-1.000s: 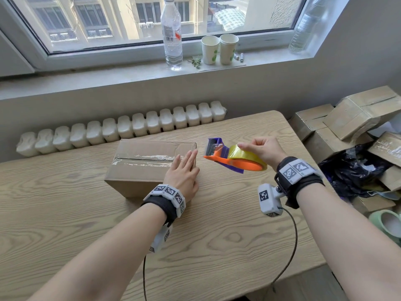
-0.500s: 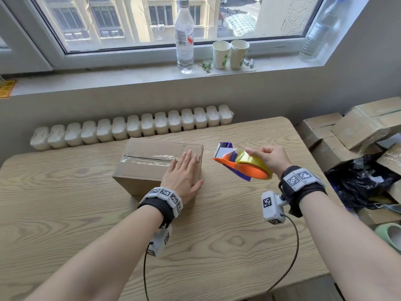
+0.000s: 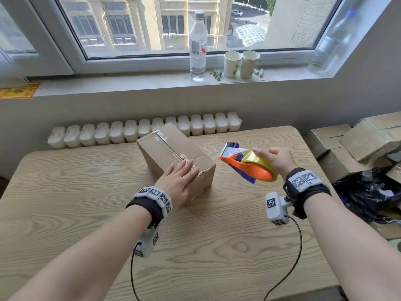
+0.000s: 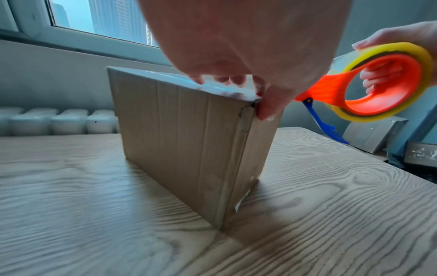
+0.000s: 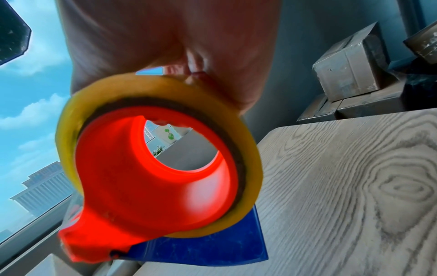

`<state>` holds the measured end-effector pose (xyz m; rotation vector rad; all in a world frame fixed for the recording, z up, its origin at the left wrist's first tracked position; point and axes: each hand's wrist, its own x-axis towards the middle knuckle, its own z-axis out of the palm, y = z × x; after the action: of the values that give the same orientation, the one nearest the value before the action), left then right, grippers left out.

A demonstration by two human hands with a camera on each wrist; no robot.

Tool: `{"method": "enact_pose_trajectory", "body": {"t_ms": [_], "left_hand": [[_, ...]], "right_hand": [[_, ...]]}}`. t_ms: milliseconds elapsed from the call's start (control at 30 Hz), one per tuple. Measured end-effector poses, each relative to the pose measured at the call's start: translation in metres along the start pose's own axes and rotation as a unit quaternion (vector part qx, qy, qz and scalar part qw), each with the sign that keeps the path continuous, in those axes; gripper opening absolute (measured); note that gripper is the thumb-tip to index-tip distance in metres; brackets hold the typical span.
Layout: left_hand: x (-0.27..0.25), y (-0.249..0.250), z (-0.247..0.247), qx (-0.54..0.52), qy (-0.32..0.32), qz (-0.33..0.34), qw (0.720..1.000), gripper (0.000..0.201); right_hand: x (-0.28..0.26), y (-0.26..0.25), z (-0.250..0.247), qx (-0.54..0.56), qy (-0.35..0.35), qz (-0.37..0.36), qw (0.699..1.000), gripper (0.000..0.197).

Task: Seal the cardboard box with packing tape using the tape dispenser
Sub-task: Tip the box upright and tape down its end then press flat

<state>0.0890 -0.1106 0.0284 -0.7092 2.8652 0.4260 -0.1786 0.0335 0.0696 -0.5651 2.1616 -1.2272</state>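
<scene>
A brown cardboard box (image 3: 171,148) (image 4: 184,130) lies at an angle on the wooden table (image 3: 86,192), a clear tape strip shining along its top seam. My left hand (image 3: 180,180) (image 4: 248,56) presses flat on the box's near right corner, fingers straight, thumb hanging over the edge. My right hand (image 3: 276,159) (image 5: 189,37) grips an orange tape dispenser (image 3: 249,170) (image 4: 383,84) (image 5: 153,177) with a yellowish tape roll and a blue flap, fingers through the core. The dispenser hangs in the air just right of the box, its toothed blade pointing away from me.
Stacked cardboard boxes (image 3: 358,137) and a black plastic bag (image 3: 368,196) crowd the table's right side. A white radiator (image 3: 143,131) runs behind the table. On the sill stand a water bottle (image 3: 197,46) and two paper cups (image 3: 240,64). Wrist-camera cables trail over the table's near part.
Under my left hand the box has turned from lying crosswise to pointing diagonally away from me. The right hand still holds the dispenser beside it.
</scene>
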Motion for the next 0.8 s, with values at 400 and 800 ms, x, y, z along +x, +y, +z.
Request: {"method": "enact_pose_trajectory", "body": {"t_ms": [400, 800], "left_hand": [[-0.012, -0.022, -0.02, -0.02, -0.045, 0.041, 0.998, 0.087], [0.018, -0.004, -0.114, -0.169, 0.068, -0.017, 0.983, 0.037]], "right_hand": [[-0.002, -0.035, 0.013, -0.037, -0.054, -0.029, 0.997, 0.035], [-0.009, -0.094, 0.048, -0.179, -0.181, -0.114, 0.96, 0.038]]}}
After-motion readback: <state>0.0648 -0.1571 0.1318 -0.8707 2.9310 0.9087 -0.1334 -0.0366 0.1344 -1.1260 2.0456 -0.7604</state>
